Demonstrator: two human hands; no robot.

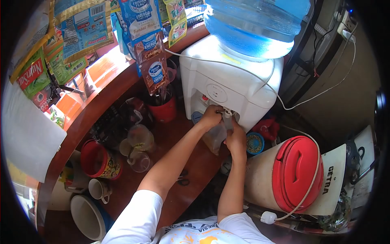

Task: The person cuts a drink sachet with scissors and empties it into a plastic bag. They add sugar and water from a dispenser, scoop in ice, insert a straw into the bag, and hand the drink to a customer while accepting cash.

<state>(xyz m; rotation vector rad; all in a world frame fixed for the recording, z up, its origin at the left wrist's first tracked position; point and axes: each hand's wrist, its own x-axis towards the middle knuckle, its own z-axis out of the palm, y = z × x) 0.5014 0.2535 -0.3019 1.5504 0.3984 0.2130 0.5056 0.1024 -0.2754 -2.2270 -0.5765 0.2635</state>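
Note:
A white water dispenser point(248, 91) stands at the far end of the counter, with a blue water bottle point(252, 28) upside down on top. My left hand point(212, 116) is closed at the upper edge of a clear plastic bag point(214, 140), close beside the pale tap point(228, 112). On the other side of the bag, my right hand point(236, 137) grips it just below the tap. Some brownish content shows faintly in the bag's lower corner. Both hands partly cover the bag's mouth, so whether water is flowing cannot be seen.
Drink sachets point(152, 65) hang at upper left. Clear pitchers point(141, 138), a red bucket point(95, 156), a mug point(99, 190) and scissors point(183, 177) lie around the wooden counter point(166, 191). A red-lidded container point(298, 175) with a cord across it stands right.

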